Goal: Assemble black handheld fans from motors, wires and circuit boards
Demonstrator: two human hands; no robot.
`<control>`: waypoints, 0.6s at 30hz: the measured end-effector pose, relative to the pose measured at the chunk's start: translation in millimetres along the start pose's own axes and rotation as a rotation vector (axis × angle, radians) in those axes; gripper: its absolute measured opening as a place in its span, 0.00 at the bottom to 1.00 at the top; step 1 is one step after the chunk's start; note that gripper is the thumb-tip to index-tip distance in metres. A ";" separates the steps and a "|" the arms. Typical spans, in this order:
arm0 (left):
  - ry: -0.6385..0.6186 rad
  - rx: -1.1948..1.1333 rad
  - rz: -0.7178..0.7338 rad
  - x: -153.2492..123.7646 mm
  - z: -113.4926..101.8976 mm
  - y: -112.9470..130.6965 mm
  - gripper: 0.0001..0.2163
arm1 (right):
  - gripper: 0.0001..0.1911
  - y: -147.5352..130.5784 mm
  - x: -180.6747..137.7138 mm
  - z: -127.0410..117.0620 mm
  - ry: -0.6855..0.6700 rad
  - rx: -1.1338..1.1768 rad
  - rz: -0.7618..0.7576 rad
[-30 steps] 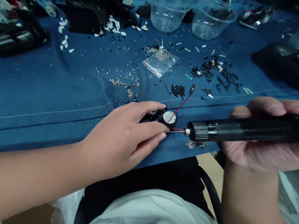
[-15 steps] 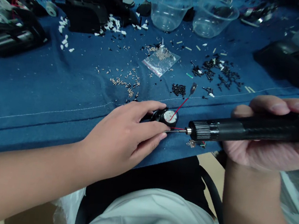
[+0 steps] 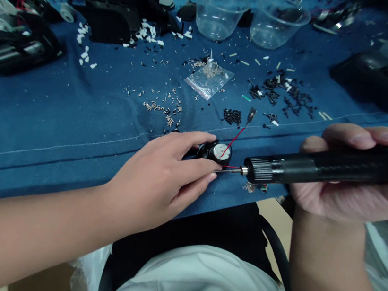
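Note:
My left hand (image 3: 161,179) is closed around a small black round part with a white disc face (image 3: 221,152), near the front of the cloth. A red wire (image 3: 234,141) rises from that disc toward a small dark tab (image 3: 251,115). My right hand (image 3: 346,184) wraps round a black electric screwdriver (image 3: 312,167), held nearly level. Its thin metal bit (image 3: 234,170) points left and reaches my left fingertips. The tip is hidden there, so I cannot tell what it touches. Another stretch of red wire runs just above the bit.
Small silver screws (image 3: 163,108) and black screws (image 3: 231,116) lie scattered behind my hands. Farther back are a zip bag (image 3: 209,80) with screws, clear plastic cups (image 3: 218,12), white bits (image 3: 147,33) and black housings (image 3: 377,81). The blue cloth's front edge runs near my lap.

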State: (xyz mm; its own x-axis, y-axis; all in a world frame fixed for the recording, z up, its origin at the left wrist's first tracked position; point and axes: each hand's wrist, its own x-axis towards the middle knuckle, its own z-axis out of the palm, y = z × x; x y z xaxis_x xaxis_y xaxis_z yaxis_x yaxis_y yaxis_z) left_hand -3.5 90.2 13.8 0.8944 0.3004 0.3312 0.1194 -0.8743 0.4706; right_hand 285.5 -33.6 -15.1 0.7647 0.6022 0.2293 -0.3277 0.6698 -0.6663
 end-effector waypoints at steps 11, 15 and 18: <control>0.002 -0.001 0.000 -1.2 0.1 -1.7 0.15 | 0.20 0.6 3.0 -17.6 -0.089 -0.003 0.045; 0.005 0.001 -0.006 -1.1 -0.1 -0.9 0.15 | 0.21 -1.3 3.2 -10.7 -0.050 -0.038 0.018; 0.007 -0.001 -0.002 -1.0 0.0 -0.7 0.15 | 0.22 -2.3 3.8 -8.6 -0.027 -0.037 0.032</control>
State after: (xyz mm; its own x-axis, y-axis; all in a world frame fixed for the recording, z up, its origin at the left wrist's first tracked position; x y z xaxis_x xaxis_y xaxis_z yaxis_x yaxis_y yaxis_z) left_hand -4.5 90.5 13.1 0.8912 0.3052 0.3357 0.1210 -0.8730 0.4725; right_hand 293.9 -36.6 -18.8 0.7388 0.6349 0.2260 -0.3307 0.6338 -0.6993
